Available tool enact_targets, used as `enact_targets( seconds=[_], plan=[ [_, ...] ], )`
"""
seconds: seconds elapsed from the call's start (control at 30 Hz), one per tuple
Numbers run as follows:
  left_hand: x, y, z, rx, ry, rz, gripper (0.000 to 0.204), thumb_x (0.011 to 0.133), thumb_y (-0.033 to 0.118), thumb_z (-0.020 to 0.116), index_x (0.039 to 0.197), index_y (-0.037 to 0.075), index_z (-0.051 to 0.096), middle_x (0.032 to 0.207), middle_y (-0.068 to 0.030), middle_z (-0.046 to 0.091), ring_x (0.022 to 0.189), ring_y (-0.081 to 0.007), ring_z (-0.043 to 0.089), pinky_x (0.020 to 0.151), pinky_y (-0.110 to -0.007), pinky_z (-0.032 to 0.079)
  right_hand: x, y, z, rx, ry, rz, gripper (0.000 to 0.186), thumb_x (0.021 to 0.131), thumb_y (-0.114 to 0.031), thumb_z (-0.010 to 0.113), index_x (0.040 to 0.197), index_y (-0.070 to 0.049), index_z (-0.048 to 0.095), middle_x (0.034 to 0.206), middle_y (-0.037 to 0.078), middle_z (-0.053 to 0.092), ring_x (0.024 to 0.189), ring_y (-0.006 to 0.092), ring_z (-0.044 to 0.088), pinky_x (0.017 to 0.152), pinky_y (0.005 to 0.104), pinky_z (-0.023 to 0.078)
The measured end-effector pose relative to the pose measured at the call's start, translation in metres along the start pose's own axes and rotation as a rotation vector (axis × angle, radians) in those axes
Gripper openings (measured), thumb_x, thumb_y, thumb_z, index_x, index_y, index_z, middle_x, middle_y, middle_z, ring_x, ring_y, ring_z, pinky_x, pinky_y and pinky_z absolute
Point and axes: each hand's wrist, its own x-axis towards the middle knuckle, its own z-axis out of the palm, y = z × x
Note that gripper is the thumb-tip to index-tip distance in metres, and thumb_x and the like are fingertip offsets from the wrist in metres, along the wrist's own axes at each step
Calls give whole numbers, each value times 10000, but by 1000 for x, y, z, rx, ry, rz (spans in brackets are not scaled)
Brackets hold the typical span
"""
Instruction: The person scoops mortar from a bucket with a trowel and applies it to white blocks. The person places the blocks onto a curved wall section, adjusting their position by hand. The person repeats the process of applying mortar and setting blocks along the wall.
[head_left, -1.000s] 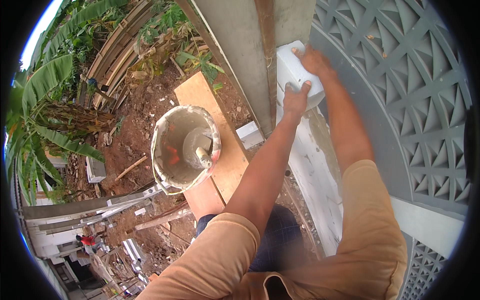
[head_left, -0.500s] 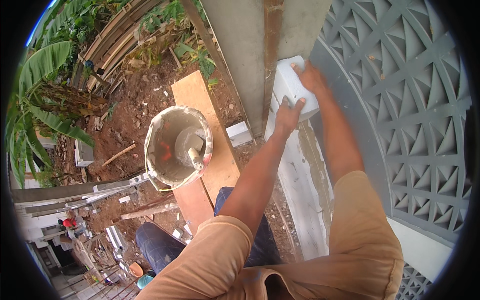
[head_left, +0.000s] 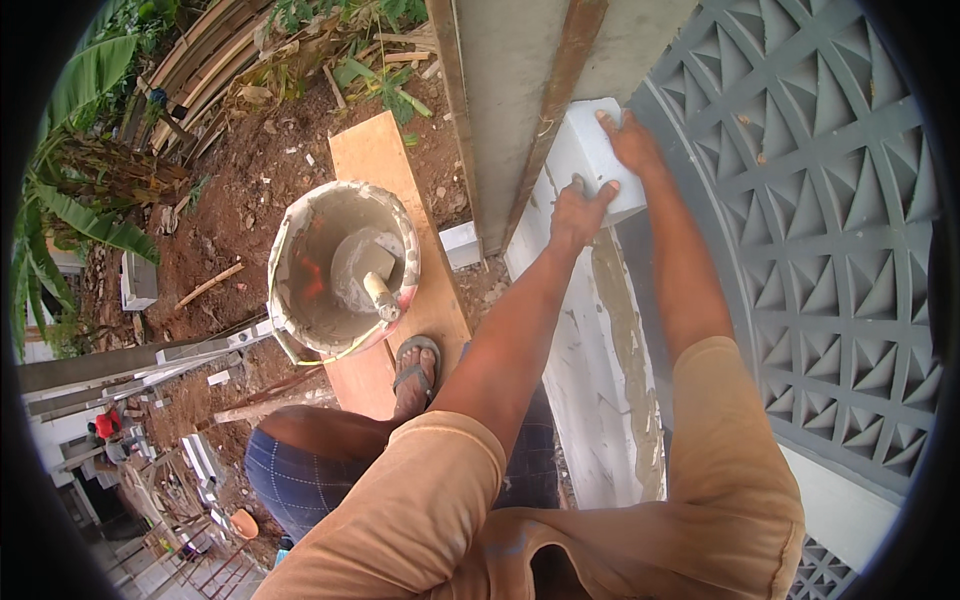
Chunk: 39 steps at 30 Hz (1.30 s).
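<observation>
My left hand (head_left: 582,215) grips the lower near end of a white lightweight block (head_left: 582,140), thumb on its face, while my right hand (head_left: 632,148) holds its far right edge. The block lies on a course of white blocks (head_left: 570,370) with a grey mortar strip (head_left: 628,340) along it, tight beside a grey concrete column (head_left: 500,90). Left of my arms a mortar-crusted bucket (head_left: 300,300) stands on a plywood plank (head_left: 360,150), with a trowel (head_left: 378,292) inside. My sandalled foot (head_left: 415,378) rests on the plank just below the bucket.
A grey patterned breeze-block wall (head_left: 820,200) rises close along the right. At left are reddish soil with debris, stacked timber (head_left: 200,50), banana leaves (head_left: 85,220), loose white blocks (head_left: 138,280) and a worker in red (head_left: 108,425) at a distance lower down.
My sandalled foot and bent leg have come into view on the plank. The bucket appears further left as the view shifts. Both hands stay on the block.
</observation>
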Motion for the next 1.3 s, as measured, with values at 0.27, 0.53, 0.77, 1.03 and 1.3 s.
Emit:
enact_targets(
  seconds=[0.27, 0.53, 0.77, 1.03, 1.3],
  plan=[
    [1, 4, 0, 34, -44, -5, 1038, 818, 633, 689, 1479, -118, 411, 1375, -308, 583, 1270, -365, 601, 1049, -403, 479, -7, -2, -5, -79, -5, 17, 938, 962, -738, 395, 1541, -1, 363, 1511, 271, 467, 1423, 429, 419, 1183, 506, 329],
    [52, -7, -38, 274, -194, 124, 1049, 806, 683, 698, 1430, -129, 472, 1392, -310, 571, 1257, -384, 606, 1043, -425, 480, -67, -33, -37, 284, 405, -22, 678, 992, -501, 555, 1457, -17, 460, 1482, 277, 487, 1380, 417, 472, 1127, 507, 390],
    [86, -16, -105, 320, 296, 424, 572, 926, 229, 683, 1408, -34, 523, 1277, -267, 654, 1214, -376, 629, 1036, -413, 476, -215, -19, -17, 221, -35, 197, 425, 961, -374, 667, 1209, -29, 645, 992, 185, 728, 919, 356, 693, 882, 448, 515],
    [82, 10, -91, 130, 189, 424, 413, 909, 173, 670, 1290, 13, 657, 1225, -229, 692, 1164, -367, 651, 1012, -415, 485, -131, -21, -11, 445, -9, 223, 215, 865, -292, 709, 984, -130, 784, 928, 105, 761, 851, 271, 720, 793, 399, 541],
    [67, 33, -103, -158, 4, 213, 459, 913, 145, 628, 1351, 9, 629, 1006, -165, 738, 767, -218, 714, 688, -342, 573, -35, -69, 12, 305, 174, 182, 195, 807, -243, 699, 943, -143, 795, 896, 120, 765, 911, 315, 727, 816, 428, 546]
  ],
)
